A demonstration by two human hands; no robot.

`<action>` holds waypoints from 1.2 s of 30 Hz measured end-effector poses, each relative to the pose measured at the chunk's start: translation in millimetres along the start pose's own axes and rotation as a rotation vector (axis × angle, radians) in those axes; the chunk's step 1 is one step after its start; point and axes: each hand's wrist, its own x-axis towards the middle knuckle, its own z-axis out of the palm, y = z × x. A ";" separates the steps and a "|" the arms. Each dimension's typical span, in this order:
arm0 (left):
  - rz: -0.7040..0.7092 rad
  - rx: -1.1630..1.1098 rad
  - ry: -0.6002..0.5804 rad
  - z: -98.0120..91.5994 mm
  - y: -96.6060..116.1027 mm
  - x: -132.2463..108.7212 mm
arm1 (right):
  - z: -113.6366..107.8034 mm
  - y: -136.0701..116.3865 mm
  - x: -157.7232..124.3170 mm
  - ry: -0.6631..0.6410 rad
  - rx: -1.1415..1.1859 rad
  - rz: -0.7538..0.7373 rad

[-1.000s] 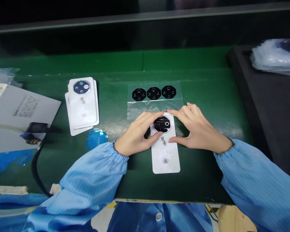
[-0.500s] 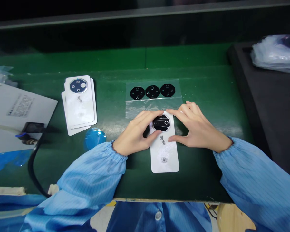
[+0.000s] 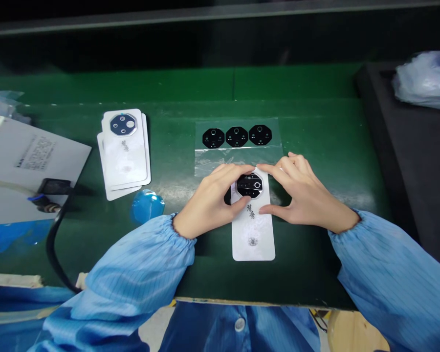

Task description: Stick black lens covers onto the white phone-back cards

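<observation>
A white phone back cover (image 3: 253,230) lies flat on the green table before me, printed with dark characters and a small emblem. Near its top is a black octagonal camera lens plate (image 3: 250,186) with a silvery rim. My left hand (image 3: 216,198) curls round the plate from the left, index fingertip at the cover's top edge and thumb at the plate's lower edge. From the other side, my right hand (image 3: 300,193) has its index fingertip at the top edge and its thumb on the cover's right side. The remaining fingers of both hands are partly hidden.
Behind my hands, a clear plastic sheet (image 3: 238,155) carries three black octagonal plates (image 3: 236,137). Stacked white covers (image 3: 126,161) and a blue round film (image 3: 147,206) lie left, beside a white box (image 3: 25,195) with a black cable (image 3: 50,244). A black tray (image 3: 403,127) holds plastic bags (image 3: 425,80).
The camera view has shifted slightly, so everything on the table appears a little further right. Both hands keep nearly the same hold on the cover.
</observation>
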 end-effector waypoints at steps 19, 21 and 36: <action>-0.021 0.031 -0.006 -1.3 6.1 2.3 | -0.2 0.9 -0.5 -0.009 -0.013 0.000; -0.023 0.036 -0.015 -1.7 6.3 2.2 | -0.6 0.7 -0.7 -0.012 -0.012 0.004; -0.005 0.057 -0.011 -1.3 6.6 0.8 | -0.1 0.0 -0.4 -0.008 -0.015 0.004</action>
